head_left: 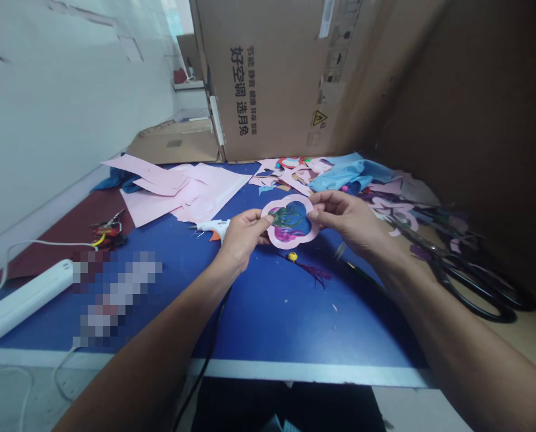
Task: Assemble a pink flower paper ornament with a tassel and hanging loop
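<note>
Between my two hands is a flower-shaped pink paper frame [282, 241] with a see-through middle that carries a green and magenta pattern. My left hand [246, 235] pinches its left edge, thumb on top. At the upper right edge, my right hand [335, 213] grips it between thumb and fingers. Below the frame hangs or lies a yellow bead [292, 257] with a dark purple tassel [316, 275]; how they join the frame is hidden. A white glue gun [213, 228] with an orange trigger lies just left, partly behind my left hand.
Pink paper sheets [195, 192] lie at the back left. Paper scraps and blue cloth [351, 174] are heaped at the back right. Large black-handled scissors [468, 276] lie on the right. A white power strip [24, 303] is at the left. A tall cardboard box [286, 90] stands behind.
</note>
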Tool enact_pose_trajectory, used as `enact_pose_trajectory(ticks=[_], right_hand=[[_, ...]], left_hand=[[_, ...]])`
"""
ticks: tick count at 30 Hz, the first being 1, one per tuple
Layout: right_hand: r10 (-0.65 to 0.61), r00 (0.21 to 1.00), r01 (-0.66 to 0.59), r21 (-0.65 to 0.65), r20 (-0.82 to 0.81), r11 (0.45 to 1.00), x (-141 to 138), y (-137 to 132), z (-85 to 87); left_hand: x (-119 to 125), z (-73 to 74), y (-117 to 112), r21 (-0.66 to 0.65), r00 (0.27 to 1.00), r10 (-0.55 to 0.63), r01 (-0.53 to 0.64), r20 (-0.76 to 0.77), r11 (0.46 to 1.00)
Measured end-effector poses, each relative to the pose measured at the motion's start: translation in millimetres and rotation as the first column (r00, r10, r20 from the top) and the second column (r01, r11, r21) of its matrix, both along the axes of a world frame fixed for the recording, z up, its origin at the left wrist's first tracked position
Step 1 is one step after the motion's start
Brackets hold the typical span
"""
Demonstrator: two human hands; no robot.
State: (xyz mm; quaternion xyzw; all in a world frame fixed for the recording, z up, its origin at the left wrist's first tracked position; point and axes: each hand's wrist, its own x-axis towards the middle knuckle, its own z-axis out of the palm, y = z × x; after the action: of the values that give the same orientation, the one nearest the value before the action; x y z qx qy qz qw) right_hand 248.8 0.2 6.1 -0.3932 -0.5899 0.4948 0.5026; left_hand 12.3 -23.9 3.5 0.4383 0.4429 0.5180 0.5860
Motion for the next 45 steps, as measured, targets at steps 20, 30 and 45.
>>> enact_pose_trajectory(ticks=[20, 30, 45], right_hand=[[0.001, 0.999, -0.001, 0.001, -0.039, 1.0, -3.2, -0.9, 1.2], [0.011, 0.998, -0.013, -0.034, -0.061, 0.999, -7.4, -2.3, 0.0], [-0.025, 0.999, 0.025, 0.024, 0.02, 0.999, -4.8, -2.9, 0.0]], left_hand=[[-0.2, -3.2, 0.8, -0.011, 0.998, -0.048, 0.049, 0.036, 0.999], [5.3, -7.8, -5.8, -0.105, 0.986, -0.166, 0.163, -0.022, 0.981], [3.2, 9.3, -4.8, -0.27, 0.984, -0.087, 0.128, 0.159, 0.954]])
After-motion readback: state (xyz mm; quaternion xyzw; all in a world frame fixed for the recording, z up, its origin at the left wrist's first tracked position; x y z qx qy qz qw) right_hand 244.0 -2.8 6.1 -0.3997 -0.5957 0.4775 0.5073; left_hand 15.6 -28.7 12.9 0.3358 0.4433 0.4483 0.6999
